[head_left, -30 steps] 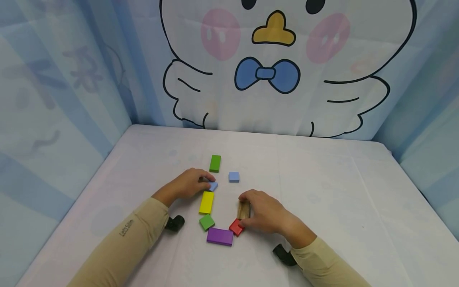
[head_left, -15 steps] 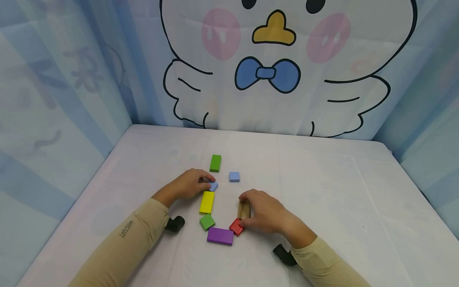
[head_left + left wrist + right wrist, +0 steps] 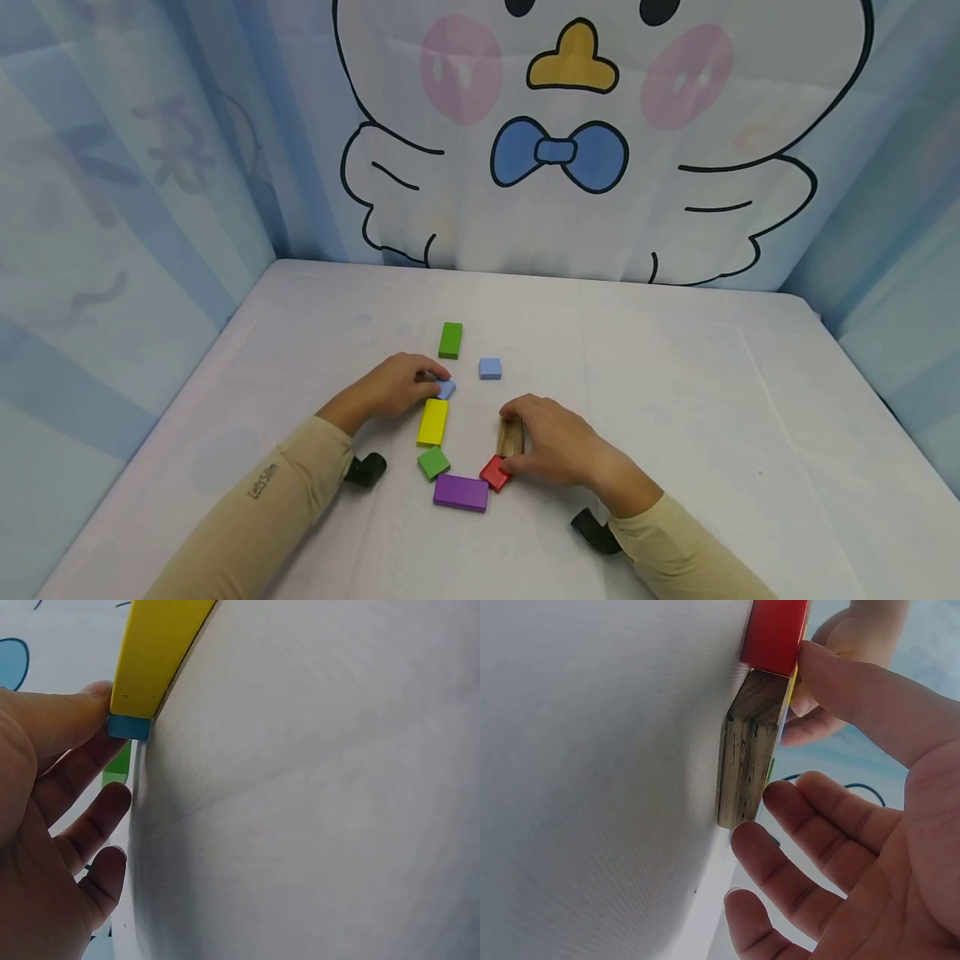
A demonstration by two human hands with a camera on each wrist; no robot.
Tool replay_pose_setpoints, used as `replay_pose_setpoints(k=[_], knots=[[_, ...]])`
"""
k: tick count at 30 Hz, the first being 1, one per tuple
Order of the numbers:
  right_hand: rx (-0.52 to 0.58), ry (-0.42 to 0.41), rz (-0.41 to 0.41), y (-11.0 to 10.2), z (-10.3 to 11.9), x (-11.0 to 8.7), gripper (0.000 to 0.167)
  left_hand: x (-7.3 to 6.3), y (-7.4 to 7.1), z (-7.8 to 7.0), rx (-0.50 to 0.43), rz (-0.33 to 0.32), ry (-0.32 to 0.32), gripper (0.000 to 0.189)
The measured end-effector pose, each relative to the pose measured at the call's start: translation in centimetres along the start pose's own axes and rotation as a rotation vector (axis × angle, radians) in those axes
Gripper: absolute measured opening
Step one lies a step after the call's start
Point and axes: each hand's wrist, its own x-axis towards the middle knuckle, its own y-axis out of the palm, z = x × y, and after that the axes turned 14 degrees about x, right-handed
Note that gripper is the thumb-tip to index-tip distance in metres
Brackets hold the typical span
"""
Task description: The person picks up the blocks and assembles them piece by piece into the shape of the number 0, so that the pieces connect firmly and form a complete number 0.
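Blue block is being pinched by your left grip; overpressing could skew yellow block. Hold of right grip, I cannot tell.

1. Head view: you're getting soft, even, mid-bright light over the tabletop and the backdrop.
2. Your left sleeve and right sleeve are casting faint, soft-edged shadows.
3. The left curtain is looking hazy, print smearing; the purple block is showing clean edges.
4. Left wrist view: you're seeing a dim, grey tabletop, with a darker shadow band running beside your left hand. The yellow block is reading sharp.
5. Right wrist view: your tabletop is falling into grey shade, while the backdrop is washing out pale. The wooden block is sitting shaded, grain resolving.
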Motion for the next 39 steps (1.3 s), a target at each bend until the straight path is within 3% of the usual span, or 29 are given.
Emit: replay_pose_setpoints(k=[14, 23, 33, 39], knots=[[-0.009, -0.007, 0.003, -0.1, 0.0, 0.1, 0.052, 0.0, -0.1, -0.3, 0.006, -0.007, -0.003, 0.028], [-0.007, -0.01, 0.003, -0.1, -0.1, 0.0, 0.052, -0.2, 0.3, 0.0, -0.042, -0.061, 0.003, 0.03], [-0.006, -0.011, 0.001, -0.1, -0.2, 0.0, 0.052, -1.4, -0.1, -0.3, -0.068, -0.044, -0.015, 0.033], [-0.014, -0.011, 0.001, 0.0, -0.2, 0.0, 0.052, -2.2, 0.2, -0.3, -0.041, -0.043, 0.029, 0.035]])
